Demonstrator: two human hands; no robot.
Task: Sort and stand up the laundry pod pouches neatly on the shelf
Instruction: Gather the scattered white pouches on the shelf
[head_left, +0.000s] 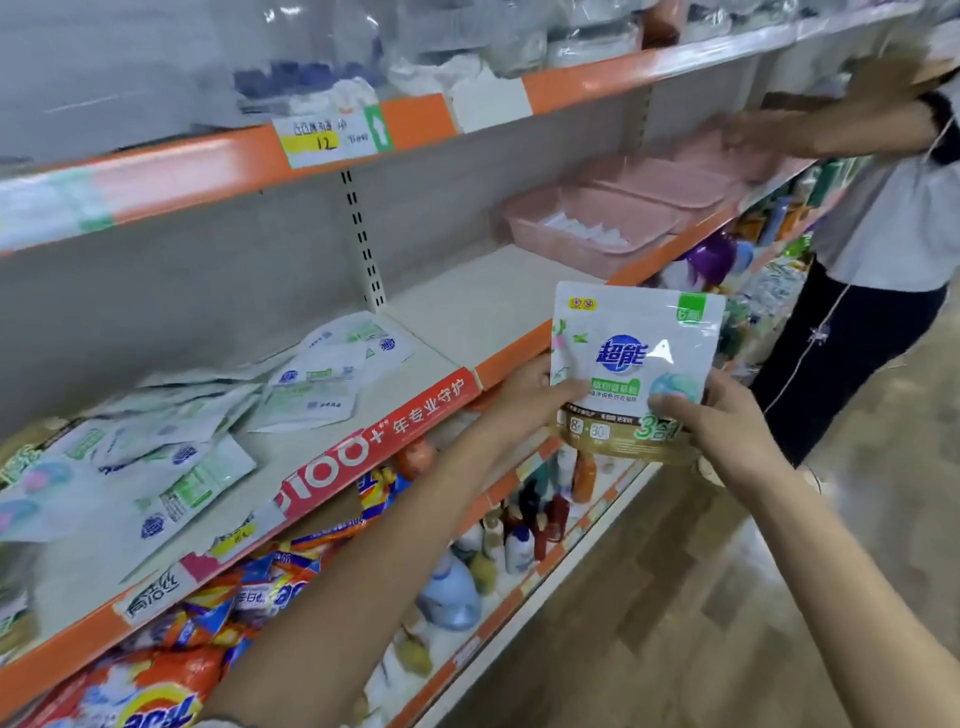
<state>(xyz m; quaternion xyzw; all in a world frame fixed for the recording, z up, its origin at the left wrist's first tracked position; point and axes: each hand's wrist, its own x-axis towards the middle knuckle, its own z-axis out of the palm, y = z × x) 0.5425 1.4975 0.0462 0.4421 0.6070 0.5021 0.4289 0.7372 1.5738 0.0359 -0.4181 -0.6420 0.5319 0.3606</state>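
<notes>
Holding: left hand (535, 397) and right hand (727, 423) pinch one pouch (631, 358) by its lower corners, fingers curled.
Pouch: upright, in front of shelf (488, 312) edge.
Other pouches (208, 431): lying flat, heaped on shelf.

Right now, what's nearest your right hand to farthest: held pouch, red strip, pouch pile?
1. The held pouch, gripped in the right hand.
2. The red strip, left, on the shelf edge.
3. The pouch pile, farther left, lying flat.
</notes>
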